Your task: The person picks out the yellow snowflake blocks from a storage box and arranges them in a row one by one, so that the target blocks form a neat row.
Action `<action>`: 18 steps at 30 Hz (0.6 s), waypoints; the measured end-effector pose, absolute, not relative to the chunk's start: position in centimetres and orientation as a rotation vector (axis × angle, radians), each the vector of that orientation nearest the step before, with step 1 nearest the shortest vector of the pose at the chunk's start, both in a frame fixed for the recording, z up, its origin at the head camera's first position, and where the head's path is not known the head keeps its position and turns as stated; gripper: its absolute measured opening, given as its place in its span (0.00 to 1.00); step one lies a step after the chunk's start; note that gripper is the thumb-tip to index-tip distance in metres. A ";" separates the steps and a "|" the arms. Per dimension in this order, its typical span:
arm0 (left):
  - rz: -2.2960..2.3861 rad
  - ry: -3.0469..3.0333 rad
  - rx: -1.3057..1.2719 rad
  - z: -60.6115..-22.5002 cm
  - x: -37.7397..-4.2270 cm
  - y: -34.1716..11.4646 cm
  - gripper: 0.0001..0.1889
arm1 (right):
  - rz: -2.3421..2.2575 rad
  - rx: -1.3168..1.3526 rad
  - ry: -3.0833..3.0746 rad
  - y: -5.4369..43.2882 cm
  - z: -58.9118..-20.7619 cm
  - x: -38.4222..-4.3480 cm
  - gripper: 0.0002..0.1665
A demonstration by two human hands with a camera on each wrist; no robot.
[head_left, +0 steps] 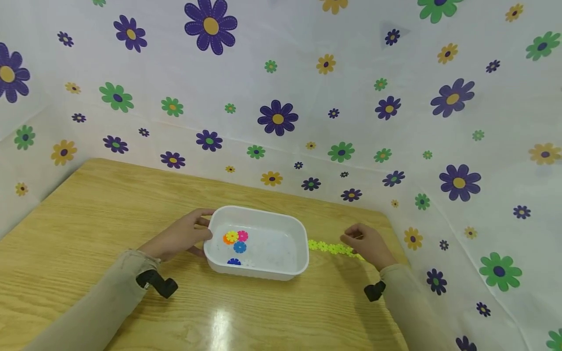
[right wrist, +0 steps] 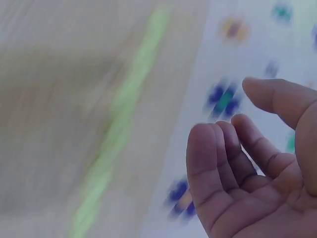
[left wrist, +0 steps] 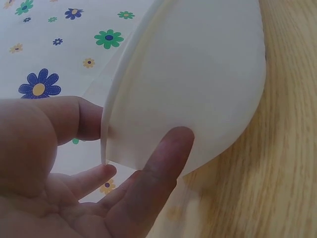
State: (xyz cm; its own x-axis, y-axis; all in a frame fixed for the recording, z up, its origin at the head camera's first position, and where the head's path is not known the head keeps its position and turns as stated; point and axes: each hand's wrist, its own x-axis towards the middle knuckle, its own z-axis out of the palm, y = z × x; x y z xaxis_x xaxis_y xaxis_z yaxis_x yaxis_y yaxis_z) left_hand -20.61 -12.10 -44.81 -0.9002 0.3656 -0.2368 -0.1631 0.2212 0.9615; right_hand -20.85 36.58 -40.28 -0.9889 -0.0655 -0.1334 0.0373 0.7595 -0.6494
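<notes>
My left hand (head_left: 182,238) grips the left end of a white plastic tray (head_left: 272,243). In the left wrist view the tray wall (left wrist: 203,79) is between my fingers, with one digit against its outer face. Inside the tray lie several flower-shaped plastic pieces: a yellow one (head_left: 232,236), a pink one (head_left: 243,236), a blue one (head_left: 239,247) and a dark blue one (head_left: 234,262). Over a row of yellow-green flower pieces (head_left: 332,248), right of the tray, hovers my right hand (head_left: 370,243). Its fingers are loosely bent and hold nothing; the row appears blurred in the right wrist view.
Everything stands on a light wood-grain table (head_left: 131,209). A white flower-printed sheet (head_left: 246,97) hangs behind the table and along its right side. Black wrist mounts (head_left: 158,283) are strapped over both sleeves.
</notes>
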 end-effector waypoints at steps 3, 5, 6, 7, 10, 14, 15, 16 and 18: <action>1.716 2.094 0.185 -44.7 -20.6 -12.1 0.37 | -1.032 -0.171 2.791 32.3 -39.3 -20.8 0.19; 1.717 2.095 0.185 -44.8 -20.5 -12.2 0.37 | -0.989 -0.265 2.797 29.5 -38.7 -20.6 0.17; 1.718 2.095 0.184 -44.8 -20.5 -12.2 0.37 | -0.965 -0.310 2.798 28.2 -38.5 -20.4 0.17; 1.719 2.094 0.183 -44.8 -20.5 -12.2 0.37 | -0.934 -0.351 2.800 27.1 -38.4 -20.3 0.16; 1.727 2.090 0.183 -44.9 -20.5 -12.3 0.37 | -0.859 -0.467 2.778 24.2 -38.4 -20.0 0.14; 1.739 2.084 0.190 -44.8 -20.5 -12.3 0.37 | -0.801 -0.551 2.681 21.8 -39.3 -19.9 0.12; 1.741 2.082 0.194 -44.8 -20.5 -12.3 0.37 | -0.799 -0.558 2.643 21.4 -39.6 -19.9 0.12; 1.742 2.081 0.196 -44.8 -20.5 -12.3 0.37 | -0.798 -0.561 2.606 21.1 -40.0 -19.9 0.12; 1.745 2.077 0.198 -44.8 -20.6 -12.4 0.36 | -0.758 -0.573 2.553 20.6 -40.7 -20.0 0.10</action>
State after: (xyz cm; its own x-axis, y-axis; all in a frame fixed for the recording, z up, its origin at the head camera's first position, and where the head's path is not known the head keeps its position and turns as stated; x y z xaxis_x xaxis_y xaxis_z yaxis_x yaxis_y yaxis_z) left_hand -20.56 -12.37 -44.78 -0.9025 0.3683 -0.2231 -0.1563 0.2026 0.9667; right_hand -19.99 20.63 -40.69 -0.8294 -0.4903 -0.2678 -0.2648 0.7671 -0.5843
